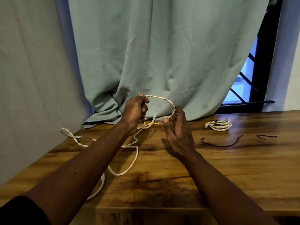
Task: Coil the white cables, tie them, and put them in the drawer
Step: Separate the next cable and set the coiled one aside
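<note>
A long white twisted cable point(164, 99) arcs in a loop between my two hands above the wooden table point(227, 168). My left hand point(135, 111) grips one end of the loop with curled fingers. My right hand point(177, 127) pinches the other side between thumb and forefinger. The cable's loose length point(129, 166) trails down across the table to the left, partly hidden under my left forearm. A second white cable point(219, 124) lies in a coil at the back right of the table. No drawer is in view.
Two thin black ties lie on the table at the right, one curved point(222, 144) and one bent point(267, 136). A grey-green curtain point(162, 54) hangs behind and bunches onto the table's back edge. A wall stands at the left, a barred window point(246, 82) at the right.
</note>
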